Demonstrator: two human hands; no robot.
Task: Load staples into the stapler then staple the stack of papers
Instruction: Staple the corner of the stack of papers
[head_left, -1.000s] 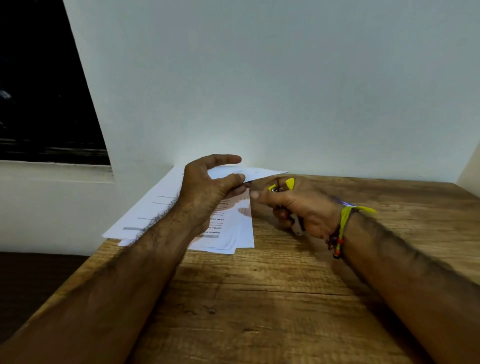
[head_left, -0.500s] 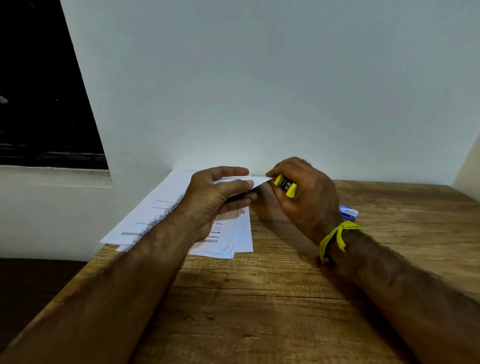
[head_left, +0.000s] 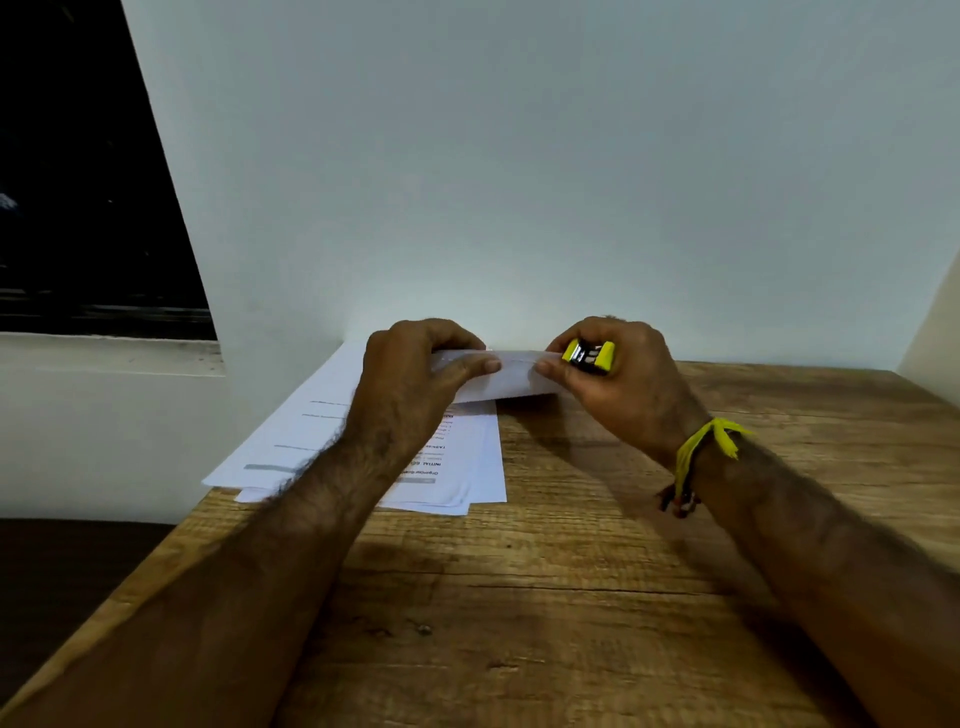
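A stack of white printed papers (head_left: 332, 441) lies on the wooden table (head_left: 571, 597) against the wall. Its far right corner (head_left: 511, 379) is lifted off the table. My left hand (head_left: 415, 379) pinches that raised corner between thumb and fingers. My right hand (head_left: 618, 384) grips a small yellow and black stapler (head_left: 589, 355) at the corner's right end, its fingers curled round it. The stapler's jaws are hidden by paper and fingers.
A white wall (head_left: 519, 182) rises right behind the papers. A dark window (head_left: 78, 182) with a white ledge is at the left. The table's left edge (head_left: 130, 597) runs diagonally toward me. A yellow thread band (head_left: 706, 441) circles my right wrist.
My right hand has brought the stapler up from the table to the lifted corner of the papers. My left hand has raised that corner higher. The blue box behind my right hand is out of sight.
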